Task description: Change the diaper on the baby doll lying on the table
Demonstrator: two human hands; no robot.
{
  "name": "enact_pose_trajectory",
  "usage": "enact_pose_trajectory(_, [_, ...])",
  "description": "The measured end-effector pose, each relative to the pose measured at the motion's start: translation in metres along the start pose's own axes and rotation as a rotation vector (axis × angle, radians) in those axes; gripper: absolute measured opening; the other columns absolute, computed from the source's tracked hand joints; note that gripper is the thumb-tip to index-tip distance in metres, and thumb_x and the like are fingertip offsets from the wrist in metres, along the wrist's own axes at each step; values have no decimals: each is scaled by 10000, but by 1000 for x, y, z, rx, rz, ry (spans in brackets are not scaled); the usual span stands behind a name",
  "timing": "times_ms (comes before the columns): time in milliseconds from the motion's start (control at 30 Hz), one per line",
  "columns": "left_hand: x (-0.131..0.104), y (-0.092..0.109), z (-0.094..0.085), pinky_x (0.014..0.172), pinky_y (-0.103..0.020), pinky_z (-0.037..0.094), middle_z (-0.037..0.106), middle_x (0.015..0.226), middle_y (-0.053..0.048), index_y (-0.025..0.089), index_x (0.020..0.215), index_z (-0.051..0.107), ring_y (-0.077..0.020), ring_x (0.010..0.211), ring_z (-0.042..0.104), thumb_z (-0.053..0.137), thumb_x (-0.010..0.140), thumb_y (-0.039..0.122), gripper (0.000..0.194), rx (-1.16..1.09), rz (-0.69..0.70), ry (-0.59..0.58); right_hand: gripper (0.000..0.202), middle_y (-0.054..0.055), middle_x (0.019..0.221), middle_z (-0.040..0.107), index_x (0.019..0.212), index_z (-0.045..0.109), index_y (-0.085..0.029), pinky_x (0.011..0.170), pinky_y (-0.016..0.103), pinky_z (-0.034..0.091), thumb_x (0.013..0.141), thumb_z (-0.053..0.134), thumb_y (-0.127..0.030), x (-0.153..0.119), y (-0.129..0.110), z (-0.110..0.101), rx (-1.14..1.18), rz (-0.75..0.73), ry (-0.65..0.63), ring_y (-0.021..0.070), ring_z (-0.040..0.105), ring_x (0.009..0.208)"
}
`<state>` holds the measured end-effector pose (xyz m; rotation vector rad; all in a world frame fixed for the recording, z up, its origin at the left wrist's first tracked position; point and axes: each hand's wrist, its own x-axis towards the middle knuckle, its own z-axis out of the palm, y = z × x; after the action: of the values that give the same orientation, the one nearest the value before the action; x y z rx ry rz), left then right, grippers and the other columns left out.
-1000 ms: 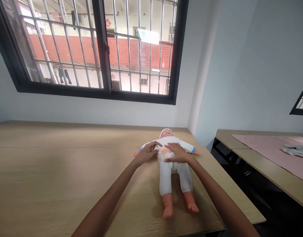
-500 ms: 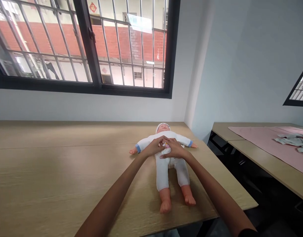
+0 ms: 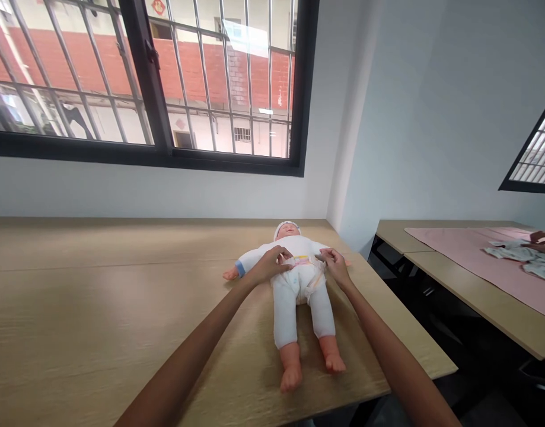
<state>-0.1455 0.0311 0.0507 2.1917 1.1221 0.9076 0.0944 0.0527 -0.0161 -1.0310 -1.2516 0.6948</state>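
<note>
A baby doll (image 3: pixel 292 244) in a white suit with blue cuffs lies on its back on the table, feet toward me. A white diaper (image 3: pixel 305 277) with a coloured waistband strip is round its hips. My left hand (image 3: pixel 271 264) is at the diaper's left side, fingers curled and closed on its waist edge, thumb against the front. At the other side my right hand (image 3: pixel 337 265) pinches the diaper's side edge between thumb and fingers. The doll's right-hand cuff is mostly hidden behind that hand.
The wooden table (image 3: pixel 121 308) ends close to the doll's right side. Across a gap stands another table (image 3: pixel 472 296) with a pink cloth (image 3: pixel 450 255) and pale garments (image 3: pixel 516 252). Another person's hand (image 3: pixel 543 237) is over them. A barred window (image 3: pixel 228 89) is ahead.
My hands were together over the doll's belly and have moved apart to the diaper's two sides, uncovering its front. Another person's hand has come into view at far right.
</note>
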Motion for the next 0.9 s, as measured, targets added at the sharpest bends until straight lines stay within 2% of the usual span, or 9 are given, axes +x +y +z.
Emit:
enact_pose_trajectory(100, [-2, 4, 1, 742, -317, 456, 621, 928, -42, 188, 875, 608, -196, 831, 556, 646, 673, 383, 284, 35, -13, 31, 413, 52, 750, 664, 695, 619, -171, 687, 277, 474, 649, 651, -579, 5, 15, -8, 138, 123, 154, 169, 595, 742])
enact_pose_trajectory(200, [-4, 8, -1, 739, -310, 460, 622, 924, -38, 191, 871, 606, -190, 832, 560, 636, 675, 420, 304, 44, -16, 29, 396, 23, 668, 631, 660, 617, -169, 604, 250, 445, 586, 700, -549, 8, 18, -12, 233, 178, 239, 131, 553, 632])
enact_pose_trajectory(367, [-3, 11, -9, 697, -288, 464, 634, 918, -45, 185, 908, 619, -184, 818, 579, 640, 680, 467, 363, 12, -31, -25, 312, 9, 631, 610, 650, 618, -172, 572, 239, 434, 612, 704, -469, 8, 15, -9, 263, 156, 226, 113, 535, 590])
enact_pose_trajectory(533, [-4, 14, -16, 690, -286, 469, 659, 912, -48, 178, 872, 638, -186, 813, 597, 649, 692, 445, 322, 52, -45, -56, 248, -5, 598, 597, 648, 592, -178, 563, 237, 430, 644, 674, -411, 7, 22, -9, 217, 157, 225, 108, 527, 569])
enact_pose_trajectory(800, [-4, 14, -11, 747, -309, 484, 680, 930, -46, 185, 838, 643, -189, 848, 605, 617, 728, 413, 255, 97, 0, -35, 214, -13, 607, 604, 677, 562, -191, 530, 249, 442, 674, 609, -400, 11, 46, -15, 152, 220, 278, 117, 531, 520])
enact_pose_trajectory(900, [-2, 7, -9, 745, -312, 488, 673, 923, -40, 187, 833, 625, -182, 828, 602, 609, 733, 374, 213, 138, 33, -35, 211, 11, 647, 625, 715, 554, -197, 552, 268, 462, 710, 546, -408, 15, 54, -21, 54, 167, 278, 147, 562, 564])
